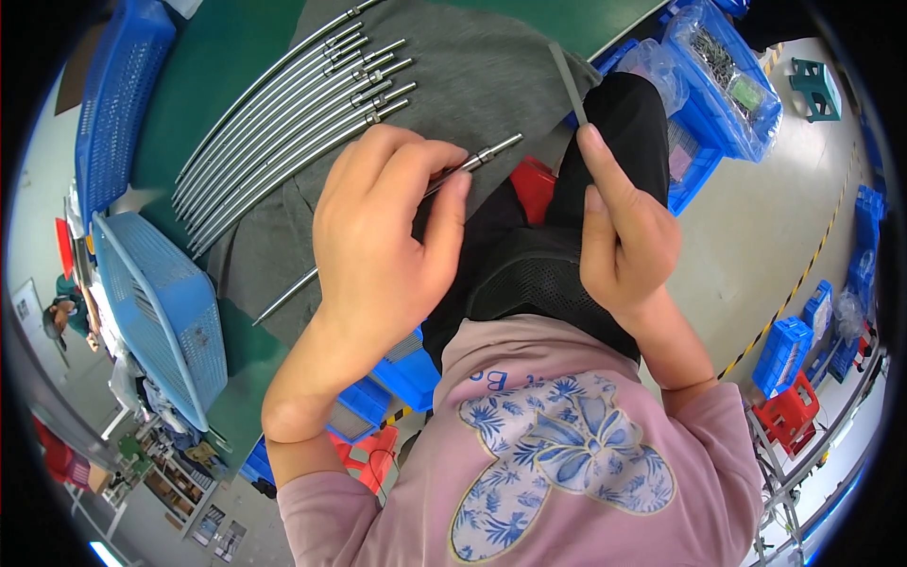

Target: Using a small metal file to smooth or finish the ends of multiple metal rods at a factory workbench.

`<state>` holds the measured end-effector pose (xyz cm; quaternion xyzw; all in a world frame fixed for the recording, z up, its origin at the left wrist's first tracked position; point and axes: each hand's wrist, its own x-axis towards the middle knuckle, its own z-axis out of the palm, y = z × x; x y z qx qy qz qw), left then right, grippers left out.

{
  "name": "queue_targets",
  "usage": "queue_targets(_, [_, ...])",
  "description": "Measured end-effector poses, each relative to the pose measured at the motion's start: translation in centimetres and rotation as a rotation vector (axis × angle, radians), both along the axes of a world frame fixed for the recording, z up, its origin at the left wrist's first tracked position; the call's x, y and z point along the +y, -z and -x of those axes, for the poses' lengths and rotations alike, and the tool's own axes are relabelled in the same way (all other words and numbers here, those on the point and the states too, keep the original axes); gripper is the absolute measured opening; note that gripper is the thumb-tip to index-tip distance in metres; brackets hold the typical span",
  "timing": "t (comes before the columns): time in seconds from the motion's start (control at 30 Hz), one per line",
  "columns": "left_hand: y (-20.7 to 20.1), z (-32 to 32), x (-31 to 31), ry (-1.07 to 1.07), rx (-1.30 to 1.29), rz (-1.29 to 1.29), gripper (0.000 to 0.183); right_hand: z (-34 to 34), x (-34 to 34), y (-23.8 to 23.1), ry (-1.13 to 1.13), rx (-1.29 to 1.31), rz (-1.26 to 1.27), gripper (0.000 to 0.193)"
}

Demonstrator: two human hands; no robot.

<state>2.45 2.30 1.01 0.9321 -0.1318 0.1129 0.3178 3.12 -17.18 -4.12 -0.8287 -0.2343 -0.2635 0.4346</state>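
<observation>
My left hand (387, 217) is closed around a slim metal rod (291, 295) with a stepped, collared end poking out past the thumb and forefinger. The rod slants across a dark grey cloth, its plain pointed end toward the lower left. In my right hand (628, 231) I grip a thin flat grey strip like a file (568, 83), the forefinger stretched along it and its tip pointing up and away. The strip and the rod are apart. Beyond my left hand several similar metal rods (293, 128) lie side by side, collared ends toward the upper right.
The grey cloth (463, 57) covers part of a green table (236, 47). Blue perforated baskets (175, 302) stand along the left. At the upper right is a blue bin (756, 132) lined with plastic, holding small metal parts. A green stool (814, 90) and a red stool (789, 416) stand on the right.
</observation>
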Motion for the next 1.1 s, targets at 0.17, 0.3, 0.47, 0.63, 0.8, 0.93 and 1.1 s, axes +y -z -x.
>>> queue_targets(0.17, [-0.1, 0.6, -0.6, -0.048, -0.103, -0.156, 0.015, 0.1, 0.0, 0.6, -0.018, 0.011, -0.04, 0.051])
queue_targets(0.3, [-0.4, 0.3, -0.6, -0.009, -0.164, -0.25, 0.017, 0.5, -0.3, 0.7, -0.026, 0.053, 0.01, 0.052])
queue_targets(0.47, [-0.7, -0.7, 0.2, -0.037, -0.093, -0.015, 0.017, 1.3, -0.3, 1.1, -0.072, 0.064, -0.055, 0.053])
queue_targets(0.63, [0.0, -0.7, 0.1, -0.085, 0.077, 0.186, 0.013, 2.4, -0.5, 1.2, -0.167, 0.126, 0.002, 0.057])
queue_targets(0.8, [0.7, -0.7, -0.1, -0.084, -0.018, 0.186, 0.011, 2.6, -0.5, 0.9, -0.248, 0.164, 0.052, 0.051])
queue_targets(0.93, [0.9, -0.7, -0.3, -0.092, -0.013, 0.19, 0.011, 2.5, -0.3, 0.8, -0.238, 0.175, 0.099, 0.05])
queue_targets(1.1, [1.4, -0.7, -0.4, -0.089, -0.065, 0.196, 0.011, 2.7, -0.4, 0.8, -0.193, 0.109, 0.148, 0.063])
